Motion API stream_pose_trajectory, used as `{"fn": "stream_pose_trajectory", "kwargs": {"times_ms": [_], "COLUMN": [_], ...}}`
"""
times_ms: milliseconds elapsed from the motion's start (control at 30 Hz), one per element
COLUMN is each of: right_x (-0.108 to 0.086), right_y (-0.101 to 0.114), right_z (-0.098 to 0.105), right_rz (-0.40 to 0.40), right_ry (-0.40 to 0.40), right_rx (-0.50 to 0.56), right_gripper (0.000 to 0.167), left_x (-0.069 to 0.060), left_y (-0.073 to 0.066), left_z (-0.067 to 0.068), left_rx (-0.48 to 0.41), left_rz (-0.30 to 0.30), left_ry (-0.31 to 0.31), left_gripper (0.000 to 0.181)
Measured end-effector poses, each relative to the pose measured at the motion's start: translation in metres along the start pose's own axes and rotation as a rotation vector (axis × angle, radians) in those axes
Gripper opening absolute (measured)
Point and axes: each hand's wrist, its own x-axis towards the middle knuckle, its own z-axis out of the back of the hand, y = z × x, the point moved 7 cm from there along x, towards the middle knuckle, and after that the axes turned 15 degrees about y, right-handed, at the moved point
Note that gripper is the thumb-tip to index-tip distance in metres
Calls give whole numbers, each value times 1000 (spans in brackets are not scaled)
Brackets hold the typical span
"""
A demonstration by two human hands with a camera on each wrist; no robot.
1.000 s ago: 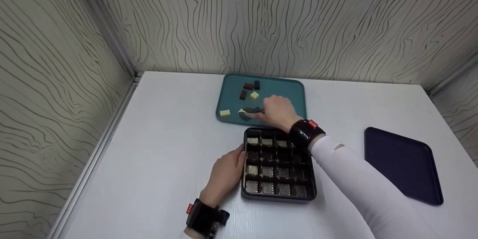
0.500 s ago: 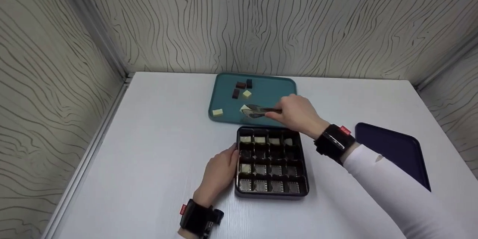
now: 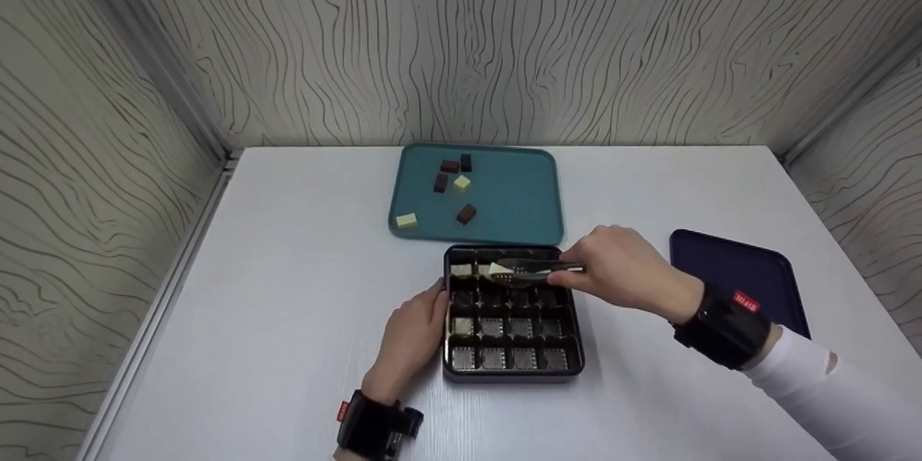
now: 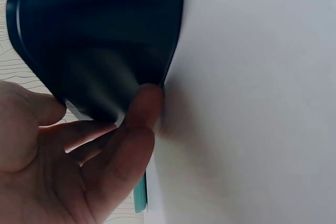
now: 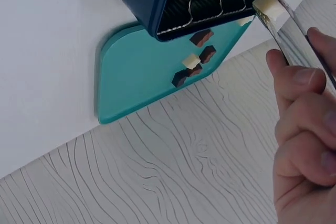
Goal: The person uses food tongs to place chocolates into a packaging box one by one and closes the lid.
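A dark partitioned box [image 3: 511,376] stands on the white table, with pale chocolate-like pieces [image 3: 462,270] in some compartments. My left hand [image 3: 410,335] touches its left side; the left wrist view shows extended fingers [image 4: 142,108] against the dark wall. My right hand [image 3: 627,277] holds a pair of metal tongs [image 3: 529,275] over the box's back row. Between the tips of the tongs is a cream-white block [image 5: 269,4]. The tongs and block hide part of that row, so whether the block touches the box cannot be told.
Behind the box lies a teal tray [image 3: 515,209] bearing several brown blocks [image 3: 467,214] and two white ones [image 3: 406,220]. A dark blue lid-like tray [image 3: 735,277] lies at the right. Patterned walls [image 3: 468,50] border the table's back and sides.
My right hand has carried the tongs and the white block from the teal tray to above the box's back row. A brown block on the tray is now uncovered. My left hand stays at the box.
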Motion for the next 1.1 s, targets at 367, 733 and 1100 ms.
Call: {"fn": "stream_pose_trajectory", "kwargs": {"times_ms": [367, 733, 1100], "right_x": [-10, -2, 9], "right_y": [29, 49, 63], "right_z": [-6, -3, 0], "right_rz": [153, 187, 192], "right_ry": [41, 77, 91], "right_rx": [-95, -227, -353], "right_gripper": [50, 54, 51], "left_x": [0, 0, 0], "left_y": [-3, -1, -1], "left_z": [2, 1, 1], "left_rx": [9, -9, -6], "left_rz": [-18, 1, 16], "left_ry": [-22, -17, 11], "left_gripper": [45, 45, 47]}}
